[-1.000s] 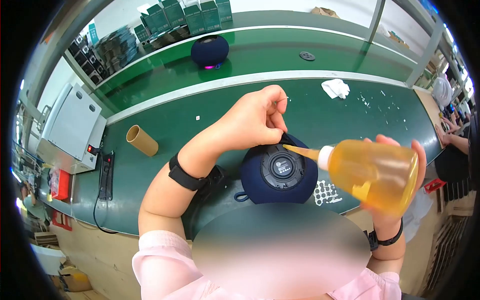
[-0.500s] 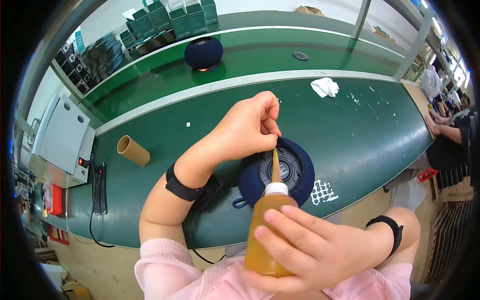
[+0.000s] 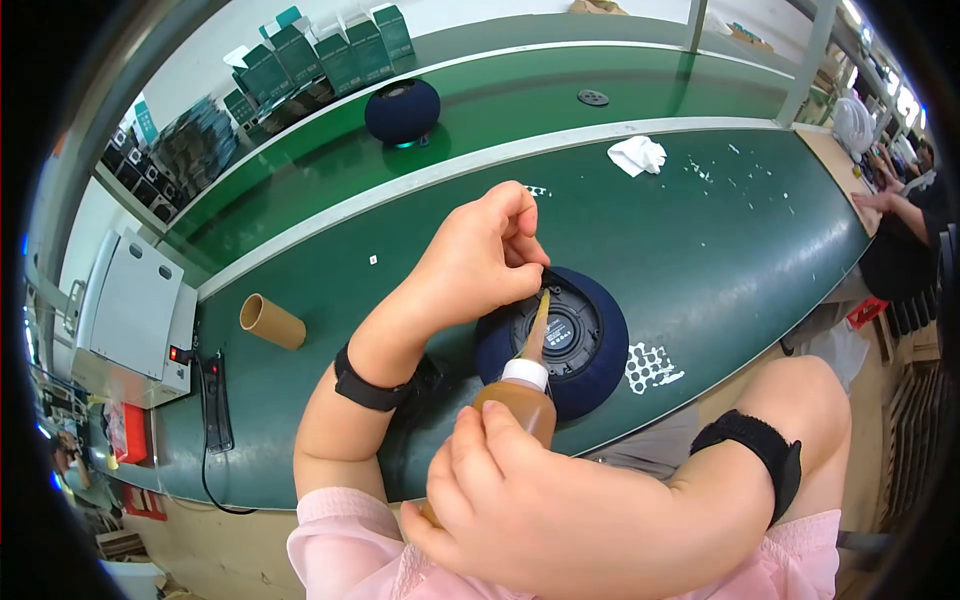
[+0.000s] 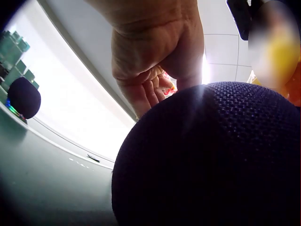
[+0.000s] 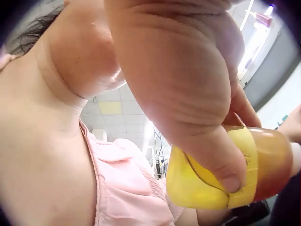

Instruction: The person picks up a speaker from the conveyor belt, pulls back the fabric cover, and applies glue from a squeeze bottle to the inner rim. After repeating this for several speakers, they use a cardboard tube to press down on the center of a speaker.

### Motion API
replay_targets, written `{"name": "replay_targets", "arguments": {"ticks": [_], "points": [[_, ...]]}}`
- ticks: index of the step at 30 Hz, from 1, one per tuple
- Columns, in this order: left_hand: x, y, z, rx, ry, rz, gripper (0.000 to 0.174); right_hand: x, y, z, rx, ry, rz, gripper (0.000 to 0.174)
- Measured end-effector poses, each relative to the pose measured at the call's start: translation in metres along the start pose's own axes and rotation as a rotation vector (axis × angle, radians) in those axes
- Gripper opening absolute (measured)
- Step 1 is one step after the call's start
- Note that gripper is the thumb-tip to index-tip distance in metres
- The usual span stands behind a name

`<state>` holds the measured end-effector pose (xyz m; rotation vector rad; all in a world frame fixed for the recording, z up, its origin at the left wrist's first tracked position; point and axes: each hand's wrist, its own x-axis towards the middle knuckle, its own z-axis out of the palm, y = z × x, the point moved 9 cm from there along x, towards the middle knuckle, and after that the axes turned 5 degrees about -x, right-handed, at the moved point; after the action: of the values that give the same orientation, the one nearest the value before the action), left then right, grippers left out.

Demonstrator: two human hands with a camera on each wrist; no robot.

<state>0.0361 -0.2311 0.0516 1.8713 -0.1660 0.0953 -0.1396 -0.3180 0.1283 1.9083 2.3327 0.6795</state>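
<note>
A round navy fabric-covered speaker [image 3: 600, 365] sits on the green workbench, its black base with a round label facing up. At the base's far rim my left hand [image 3: 478, 258] pinches the dark fabric edge between thumb and fingers. My right hand [image 3: 560, 510] grips a squeeze bottle [image 3: 528, 408] of amber liquid, its tapered nozzle pointing at the rim just under the left fingertips. Yellow tape wraps the bottle [image 5: 273, 157] in the right wrist view, with the thumb pressed on it. The speaker's fabric side [image 4: 254, 127] fills much of the left wrist view.
A cardboard tube [image 3: 272, 322], a power strip [image 3: 216, 400] and a white machine [image 3: 135, 320] stand to the left. White residue [image 3: 650, 368] marks the bench right of the speaker. Farther back are a crumpled white cloth [image 3: 637, 156] and another lit speaker [image 3: 402, 112] on the shelf.
The right hand has swung the bottle from the speaker's right side round to the near side, the nozzle staying at the rim. The left hand keeps its pinch on the fabric edge.
</note>
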Motion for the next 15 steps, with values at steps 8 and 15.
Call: {"name": "replay_targets", "arguments": {"ticks": [8,15], "points": [[0.000,-0.001,-0.001,-0.025,-0.008,-0.012,0.030,0.004,-0.002,0.003,-0.093,-0.050,-0.043,0.009],[0.000,0.001,0.001,-0.020,-0.015,-0.009,0.029,0.002,0.007,0.000,-0.267,-0.129,-0.094,0.007]]}}
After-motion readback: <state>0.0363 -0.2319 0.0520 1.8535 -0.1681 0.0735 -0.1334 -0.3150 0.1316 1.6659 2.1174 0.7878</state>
